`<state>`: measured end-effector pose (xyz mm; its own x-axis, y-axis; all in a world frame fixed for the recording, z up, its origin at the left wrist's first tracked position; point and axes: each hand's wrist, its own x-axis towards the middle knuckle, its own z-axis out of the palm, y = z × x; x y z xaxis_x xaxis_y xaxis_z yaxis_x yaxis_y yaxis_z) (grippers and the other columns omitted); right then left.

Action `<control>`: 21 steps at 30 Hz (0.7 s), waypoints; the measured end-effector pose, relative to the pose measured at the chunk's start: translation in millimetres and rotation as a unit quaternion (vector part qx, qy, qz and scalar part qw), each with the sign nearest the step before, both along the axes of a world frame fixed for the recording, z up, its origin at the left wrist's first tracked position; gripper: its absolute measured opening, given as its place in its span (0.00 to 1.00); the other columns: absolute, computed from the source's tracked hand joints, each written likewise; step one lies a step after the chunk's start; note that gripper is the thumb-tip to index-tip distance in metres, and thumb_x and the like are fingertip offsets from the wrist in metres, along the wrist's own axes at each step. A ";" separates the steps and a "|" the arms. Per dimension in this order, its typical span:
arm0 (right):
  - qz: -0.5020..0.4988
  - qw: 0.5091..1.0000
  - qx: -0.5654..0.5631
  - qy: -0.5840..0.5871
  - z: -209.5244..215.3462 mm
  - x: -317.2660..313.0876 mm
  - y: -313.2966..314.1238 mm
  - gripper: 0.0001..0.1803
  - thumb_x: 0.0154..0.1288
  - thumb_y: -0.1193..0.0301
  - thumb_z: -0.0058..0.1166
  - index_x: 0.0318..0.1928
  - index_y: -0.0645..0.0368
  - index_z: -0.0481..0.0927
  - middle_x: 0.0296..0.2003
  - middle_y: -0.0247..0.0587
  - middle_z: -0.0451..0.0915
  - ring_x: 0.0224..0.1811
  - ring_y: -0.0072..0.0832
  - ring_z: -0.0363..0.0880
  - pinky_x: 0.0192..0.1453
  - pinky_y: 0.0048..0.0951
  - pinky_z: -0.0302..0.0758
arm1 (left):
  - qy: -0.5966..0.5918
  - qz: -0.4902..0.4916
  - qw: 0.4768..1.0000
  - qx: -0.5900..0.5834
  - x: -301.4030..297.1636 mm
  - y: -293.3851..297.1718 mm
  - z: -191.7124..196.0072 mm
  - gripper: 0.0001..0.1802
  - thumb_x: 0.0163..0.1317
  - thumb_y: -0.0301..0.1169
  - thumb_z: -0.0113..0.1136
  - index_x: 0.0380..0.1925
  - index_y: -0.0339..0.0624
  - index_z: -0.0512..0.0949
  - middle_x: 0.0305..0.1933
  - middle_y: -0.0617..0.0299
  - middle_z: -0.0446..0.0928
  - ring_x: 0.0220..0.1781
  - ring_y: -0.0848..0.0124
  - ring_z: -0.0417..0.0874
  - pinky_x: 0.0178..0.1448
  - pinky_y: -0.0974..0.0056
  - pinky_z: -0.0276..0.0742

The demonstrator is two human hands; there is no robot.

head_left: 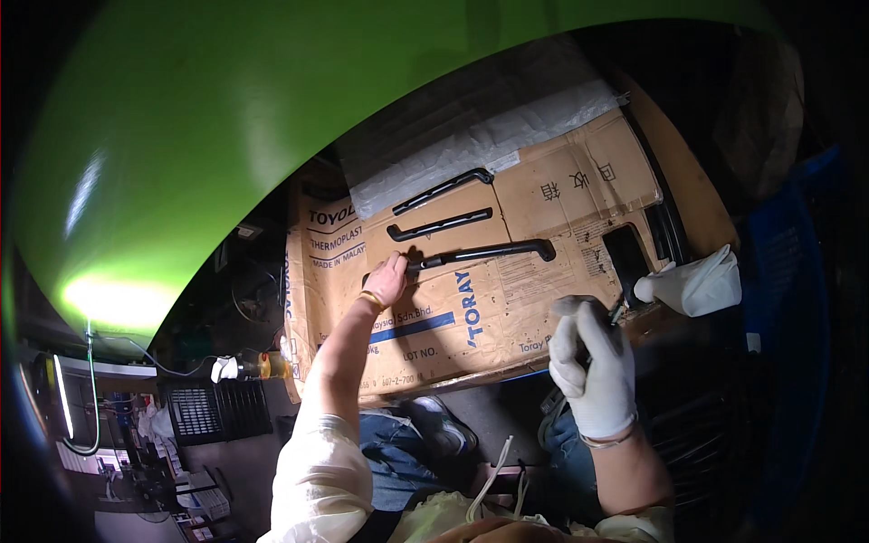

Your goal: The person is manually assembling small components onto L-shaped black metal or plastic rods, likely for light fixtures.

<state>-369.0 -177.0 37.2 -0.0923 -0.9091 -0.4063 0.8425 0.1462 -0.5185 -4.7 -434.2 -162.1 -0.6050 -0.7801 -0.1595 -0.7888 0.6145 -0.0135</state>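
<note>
Three black bars with bent ends lie on a flattened brown cardboard [529,317], one behind the other. The front bar [489,252] is the one which receives attention now: its left end is under the bare left hand [389,279], whose fingers and thumb close on it, and its bent end points toward the right side. The middle bar [444,223] and the far bar [442,192] lie apart from it, and no hand touches them. The far bar lies near the edge of a greyish plastic sheet [489,118].

The right hand [593,357], which wears a white glove, is raised over the front edge of the cardboard, away from the bars, with its fingers curled. A small dark piece [617,313] shows beside these fingers (it is too small for me to name it), and I cannot tell if the hand grasps it or if it lies behind.

About the progress, I judge with caution. All three bars are already laid out, and the handling of the front bar seems to be in the middle. If the other two are finished or waiting, their look does not tell me. At least, the front bar is not yet released, so this part remains incomplete.
</note>
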 end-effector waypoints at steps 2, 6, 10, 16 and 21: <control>-0.026 0.999 0.021 -0.002 5.7 -7.0 -3.3 0.16 0.78 0.63 0.42 0.48 0.63 0.75 0.21 0.32 0.71 0.11 0.15 0.55 0.15 0.17 0.49 | 0.027 -0.088 0.995 -0.026 -8.7 -0.9 11.8 0.24 0.52 0.26 0.62 0.52 0.43 0.71 0.45 0.52 0.73 0.42 0.49 0.80 0.48 0.54 0.79; -0.060 0.998 0.009 -0.008 6.1 -14.2 -7.6 0.16 0.78 0.64 0.42 0.48 0.65 0.75 0.21 0.33 0.71 0.11 0.16 0.57 0.15 0.18 0.52 | 0.099 -0.186 0.977 -0.039 -91.8 6.3 30.4 0.22 0.53 0.31 0.65 0.50 0.44 0.74 0.45 0.55 0.74 0.46 0.54 0.79 0.51 0.55 0.78; -0.040 0.998 0.037 0.002 5.0 -10.7 -9.2 0.15 0.77 0.64 0.43 0.47 0.63 0.75 0.20 0.33 0.71 0.11 0.16 0.59 0.15 0.18 0.53 | 0.046 -0.147 0.988 -0.009 -155.6 5.3 4.2 0.22 0.56 0.37 0.64 0.51 0.46 0.74 0.46 0.55 0.76 0.52 0.55 0.78 0.54 0.54 0.77; -0.038 0.999 -0.009 -0.013 0.1 -12.6 -5.2 0.15 0.78 0.63 0.41 0.45 0.62 0.76 0.21 0.32 0.72 0.12 0.15 0.58 0.14 0.17 0.52 | 0.062 -0.140 0.982 0.110 -159.4 -28.6 21.7 0.26 0.51 0.46 0.68 0.45 0.41 0.80 0.51 0.51 0.74 0.54 0.55 0.77 0.59 0.56 0.76; -0.036 0.999 0.005 -0.014 2.6 -7.5 -4.6 0.15 0.78 0.64 0.40 0.45 0.63 0.76 0.21 0.32 0.72 0.12 0.14 0.58 0.14 0.17 0.52 | 0.123 -0.092 0.987 0.053 -135.9 -82.0 25.1 0.28 0.43 0.44 0.73 0.42 0.37 0.83 0.59 0.47 0.69 0.59 0.51 0.71 0.66 0.59 0.70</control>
